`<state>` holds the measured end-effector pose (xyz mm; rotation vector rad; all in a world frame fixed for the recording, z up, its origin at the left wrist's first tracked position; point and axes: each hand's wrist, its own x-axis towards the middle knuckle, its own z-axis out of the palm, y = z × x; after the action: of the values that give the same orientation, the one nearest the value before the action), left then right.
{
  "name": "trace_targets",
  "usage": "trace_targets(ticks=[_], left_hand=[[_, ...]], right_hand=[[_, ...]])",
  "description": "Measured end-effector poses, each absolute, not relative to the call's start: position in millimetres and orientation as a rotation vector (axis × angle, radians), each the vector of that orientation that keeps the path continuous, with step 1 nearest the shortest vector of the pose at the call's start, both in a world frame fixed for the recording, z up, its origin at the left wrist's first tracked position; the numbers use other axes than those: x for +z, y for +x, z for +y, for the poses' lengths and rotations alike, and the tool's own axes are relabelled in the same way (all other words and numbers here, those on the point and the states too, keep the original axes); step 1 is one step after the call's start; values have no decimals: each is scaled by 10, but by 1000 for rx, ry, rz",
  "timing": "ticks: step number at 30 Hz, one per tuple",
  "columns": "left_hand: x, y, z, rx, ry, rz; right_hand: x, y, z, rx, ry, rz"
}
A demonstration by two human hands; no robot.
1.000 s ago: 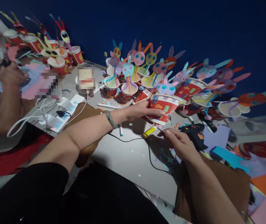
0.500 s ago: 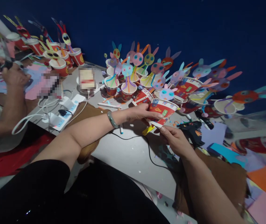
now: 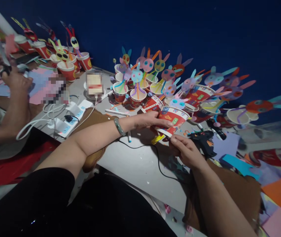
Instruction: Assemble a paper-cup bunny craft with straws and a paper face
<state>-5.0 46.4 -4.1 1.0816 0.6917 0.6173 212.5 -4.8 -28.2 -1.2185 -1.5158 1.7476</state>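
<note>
My left hand (image 3: 146, 121) is wrapped round a red printed paper cup (image 3: 172, 119), its thumb lying along the cup's side. The cup is tilted, its wide rim up and its narrow base toward me. At that base, my right hand (image 3: 188, 149) is closed in a pinch. What it pinches is small and dark, and I cannot make out its kind. A yellow object (image 3: 157, 139) shows just below the cup, partly hidden. Behind the held cup is a paper rabbit face (image 3: 177, 103) with blue eyes.
Several paper cups with rabbit figures (image 3: 137, 77) crowd the table's back. A power strip (image 3: 75, 118) with white cables lies left, near a co-worker's hands (image 3: 17, 77) holding scissors. A black glue gun (image 3: 203, 143), coloured paper (image 3: 226, 144) and stacked cups (image 3: 273, 157) lie right.
My right fingertips sit slightly closer against the cup's base. The cup has shifted a little downward in view, and the whole view has moved slightly.
</note>
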Motion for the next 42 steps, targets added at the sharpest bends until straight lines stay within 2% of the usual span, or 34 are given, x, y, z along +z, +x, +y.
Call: trace_targets(ticks=[18,33,42], left_hand=[[-92,-47,477,601,1042,673],[-36,-66,452,606,1083,680],[-6,-87,451,612,1083,673]], right_hand=[[-211,2064,-63,1936,-1266,-1283],[-238,2081,-63,1922,-1277,-1274],[-269,2143,-22,1872,-1285,-1510]])
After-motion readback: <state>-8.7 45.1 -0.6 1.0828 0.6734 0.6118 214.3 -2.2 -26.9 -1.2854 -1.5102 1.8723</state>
